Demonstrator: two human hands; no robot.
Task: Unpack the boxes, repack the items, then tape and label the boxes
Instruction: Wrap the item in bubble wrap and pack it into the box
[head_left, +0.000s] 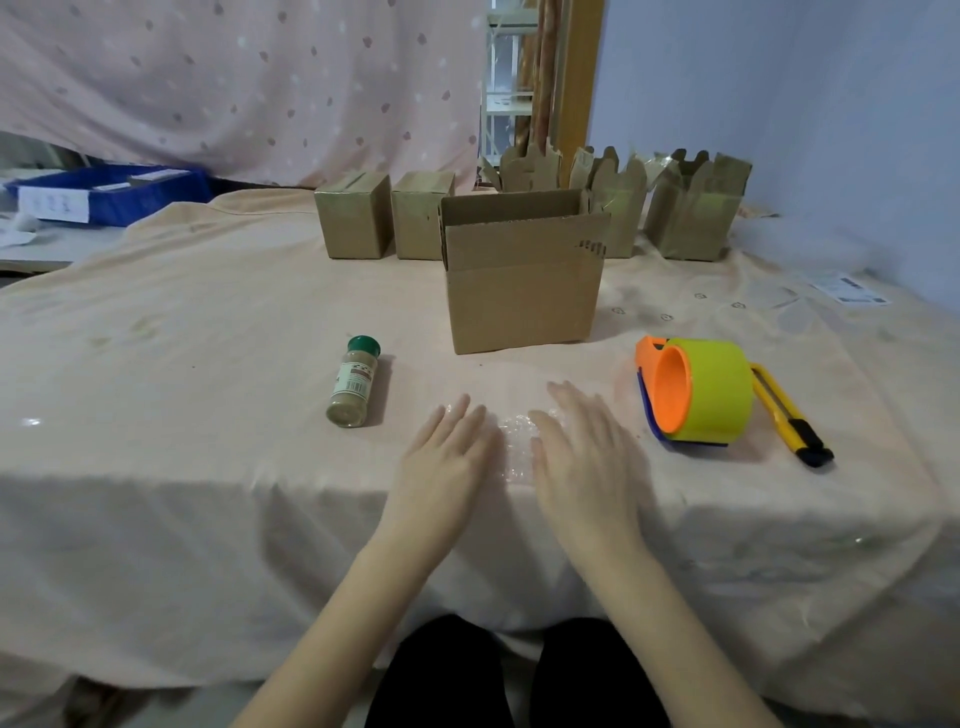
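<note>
We are pressing both flat hands, left hand (448, 453) and right hand (581, 451), side by side on the bubble wrap (515, 447), which looks light, soft and slippery. The spice jar (354, 382) is lying at ten o'clock from them, probably rigid and breakable; we would grasp it around its middle.

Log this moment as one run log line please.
left hand: flat on bubble wrap | right hand: flat on wrap | spice jar: lying left | open box: behind | tape dispenser: right, untouched
</note>
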